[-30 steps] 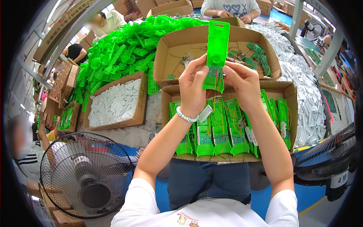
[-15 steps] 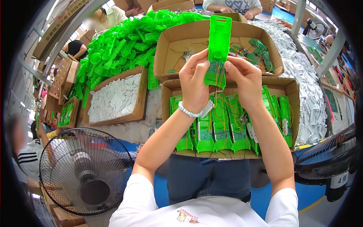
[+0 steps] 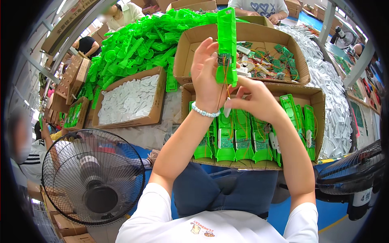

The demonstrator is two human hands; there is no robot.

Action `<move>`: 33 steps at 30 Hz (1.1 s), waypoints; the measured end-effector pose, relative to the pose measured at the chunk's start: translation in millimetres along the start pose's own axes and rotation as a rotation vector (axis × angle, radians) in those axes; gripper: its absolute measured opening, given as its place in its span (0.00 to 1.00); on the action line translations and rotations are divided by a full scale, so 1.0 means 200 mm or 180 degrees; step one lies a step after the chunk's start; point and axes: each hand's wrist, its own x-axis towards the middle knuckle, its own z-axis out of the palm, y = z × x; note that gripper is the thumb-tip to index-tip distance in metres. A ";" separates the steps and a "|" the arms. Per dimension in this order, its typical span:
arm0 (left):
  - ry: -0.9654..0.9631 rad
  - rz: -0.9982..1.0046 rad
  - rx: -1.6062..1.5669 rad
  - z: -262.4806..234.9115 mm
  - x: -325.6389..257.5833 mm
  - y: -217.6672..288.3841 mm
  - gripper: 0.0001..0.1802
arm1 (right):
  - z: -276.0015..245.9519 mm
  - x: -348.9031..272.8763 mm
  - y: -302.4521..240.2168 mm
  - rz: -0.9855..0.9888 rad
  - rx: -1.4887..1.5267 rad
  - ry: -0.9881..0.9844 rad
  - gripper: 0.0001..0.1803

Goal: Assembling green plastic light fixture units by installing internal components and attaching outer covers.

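My left hand (image 3: 207, 77) holds a long translucent green plastic housing (image 3: 227, 44) upright, with a small circuit board and thin wires showing near its lower end. My right hand (image 3: 256, 101) sits just below it and pinches a small white part (image 3: 227, 108) that hangs from those wires. Both hands hover above a cardboard box (image 3: 318, 101) holding a row of several similar green housings (image 3: 243, 137) stood on end.
A farther cardboard box (image 3: 190, 44) holds loose circuit boards and wires. To the left sit a box of white parts (image 3: 129, 99) and a heap of green housings (image 3: 133, 44). White parts (image 3: 334, 89) pile at the right. A fan (image 3: 93, 178) stands lower left, another (image 3: 352, 174) lower right. Other people sit around.
My left hand raised the green housing and stood it more upright. My right hand let go of the housing, dropped below it and took the small white part on the wires.
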 end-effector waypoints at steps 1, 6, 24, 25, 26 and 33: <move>-0.0033 -0.0253 -0.0275 -0.01 0.00 -0.01 0.22 | 0.01 0.00 0.00 0.0074 -0.0145 -0.0143 0.19; -0.0161 -0.0516 -0.0830 -0.05 0.00 -0.01 0.22 | 0.03 0.02 0.06 0.0005 -0.0541 -0.0181 0.15; -0.0966 -0.1189 0.0953 -0.01 -0.01 0.04 0.23 | -0.10 0.04 0.01 -0.2345 -0.1541 0.2828 0.12; -0.1039 -0.1259 0.1043 -0.01 -0.03 0.04 0.22 | -0.10 0.05 0.02 -0.2396 -0.1357 0.2875 0.14; -0.1056 -0.1258 0.1019 0.00 -0.04 0.04 0.22 | -0.12 0.05 0.03 -0.2395 -0.1388 0.2877 0.14; -0.1216 -0.1281 0.0985 0.00 -0.04 0.05 0.23 | -0.18 0.04 -0.01 -0.2659 -0.1373 0.3170 0.13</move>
